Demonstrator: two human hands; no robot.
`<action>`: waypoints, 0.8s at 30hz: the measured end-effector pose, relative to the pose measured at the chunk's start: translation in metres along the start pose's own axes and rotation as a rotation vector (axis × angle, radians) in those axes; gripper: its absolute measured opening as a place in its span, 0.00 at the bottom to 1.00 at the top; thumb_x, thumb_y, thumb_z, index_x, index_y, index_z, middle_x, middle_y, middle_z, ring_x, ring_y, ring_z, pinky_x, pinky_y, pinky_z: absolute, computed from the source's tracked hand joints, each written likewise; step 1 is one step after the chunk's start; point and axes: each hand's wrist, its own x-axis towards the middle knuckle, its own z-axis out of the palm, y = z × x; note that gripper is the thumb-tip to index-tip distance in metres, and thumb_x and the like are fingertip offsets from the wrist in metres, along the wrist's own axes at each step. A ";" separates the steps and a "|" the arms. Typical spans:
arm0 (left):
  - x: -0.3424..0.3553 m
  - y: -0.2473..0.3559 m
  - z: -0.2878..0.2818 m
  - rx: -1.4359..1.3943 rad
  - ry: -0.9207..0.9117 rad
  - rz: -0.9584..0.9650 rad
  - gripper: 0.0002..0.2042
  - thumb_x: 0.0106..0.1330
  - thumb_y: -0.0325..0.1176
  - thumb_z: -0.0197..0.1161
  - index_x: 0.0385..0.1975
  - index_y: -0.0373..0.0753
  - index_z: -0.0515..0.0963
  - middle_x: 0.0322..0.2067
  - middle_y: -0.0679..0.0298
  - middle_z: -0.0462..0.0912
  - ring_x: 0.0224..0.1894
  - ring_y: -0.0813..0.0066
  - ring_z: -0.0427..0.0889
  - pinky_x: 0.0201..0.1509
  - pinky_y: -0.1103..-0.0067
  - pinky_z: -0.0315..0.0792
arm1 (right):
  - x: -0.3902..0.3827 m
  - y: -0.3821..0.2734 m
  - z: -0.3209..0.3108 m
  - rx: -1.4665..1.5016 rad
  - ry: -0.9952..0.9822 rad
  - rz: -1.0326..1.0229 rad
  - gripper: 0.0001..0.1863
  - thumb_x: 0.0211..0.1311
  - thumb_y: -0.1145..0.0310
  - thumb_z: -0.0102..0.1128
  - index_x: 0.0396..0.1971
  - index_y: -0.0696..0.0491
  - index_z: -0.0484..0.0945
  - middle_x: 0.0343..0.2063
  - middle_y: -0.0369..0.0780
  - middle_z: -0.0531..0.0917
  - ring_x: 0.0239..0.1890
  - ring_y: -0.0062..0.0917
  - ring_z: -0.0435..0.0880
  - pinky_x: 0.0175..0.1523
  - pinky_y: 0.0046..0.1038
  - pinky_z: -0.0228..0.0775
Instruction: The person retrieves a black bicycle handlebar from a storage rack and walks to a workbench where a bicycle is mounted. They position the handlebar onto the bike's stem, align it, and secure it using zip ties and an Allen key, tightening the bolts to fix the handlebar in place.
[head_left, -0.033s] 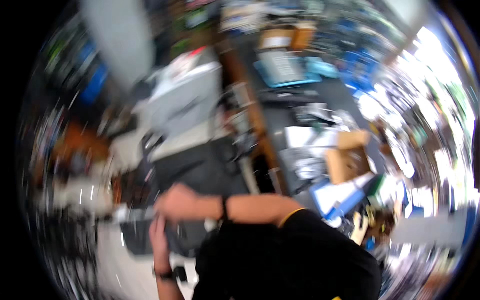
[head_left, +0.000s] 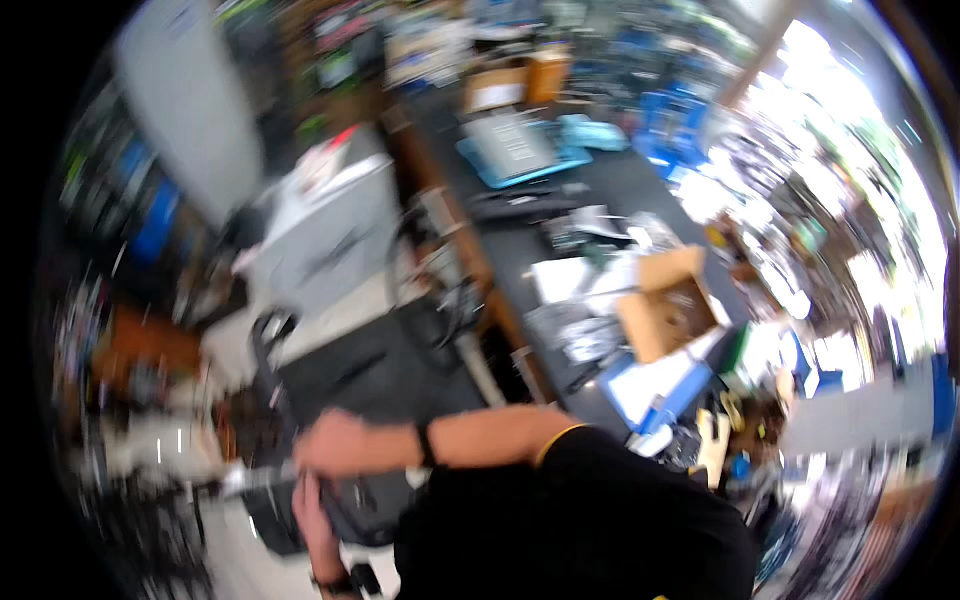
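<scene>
My right hand [head_left: 335, 443] reaches across to the left, a black band at its wrist. Its fingers look curled, but motion blur hides what is in them. Just below it is my left hand [head_left: 312, 510], with a watch [head_left: 366, 579] at the wrist. The two hands are close together, and the left fingertips are lost behind the right hand. Beyond the hands lies a large dark grey, flat-topped thing [head_left: 400, 375] with a dark stick-like mark or object on it. A smaller dark part [head_left: 350, 515] shows beside my left hand.
To the right runs a dark workbench [head_left: 490, 240] with a wooden edge. It bears an open cardboard box [head_left: 668, 305], a blue-edged white folder [head_left: 640, 390], plastic packaging [head_left: 590, 338] and a grey device [head_left: 510, 145] on blue cloth. A grey cabinet-like box [head_left: 325, 250] stands ahead.
The view has shifted, so the bench and grey box appear further left and the near things lower. My hands stay together, with no visible change in grip.
</scene>
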 end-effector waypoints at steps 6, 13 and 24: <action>0.008 0.018 0.023 0.175 -0.017 0.092 0.24 0.74 0.43 0.51 0.57 0.25 0.71 0.53 0.51 0.76 0.50 0.65 0.74 0.57 0.72 0.67 | -0.016 0.002 0.037 -0.071 0.105 0.094 0.14 0.56 0.56 0.55 0.24 0.52 0.72 0.21 0.40 0.79 0.26 0.35 0.81 0.31 0.37 0.71; 0.042 -0.035 -0.013 0.189 -0.242 0.130 0.24 0.76 0.42 0.45 0.57 0.23 0.68 0.54 0.45 0.74 0.53 0.58 0.72 0.60 0.72 0.63 | -0.013 -0.005 0.048 -0.106 -0.223 0.368 0.14 0.64 0.57 0.50 0.32 0.51 0.78 0.21 0.46 0.83 0.28 0.39 0.83 0.30 0.41 0.73; 0.046 0.005 0.006 0.452 -0.236 0.496 0.25 0.75 0.46 0.44 0.55 0.27 0.70 0.53 0.43 0.74 0.55 0.51 0.72 0.62 0.69 0.62 | -0.065 -0.044 0.018 -0.235 -0.006 0.683 0.22 0.63 0.51 0.55 0.28 0.58 0.79 0.25 0.48 0.82 0.31 0.47 0.82 0.36 0.46 0.72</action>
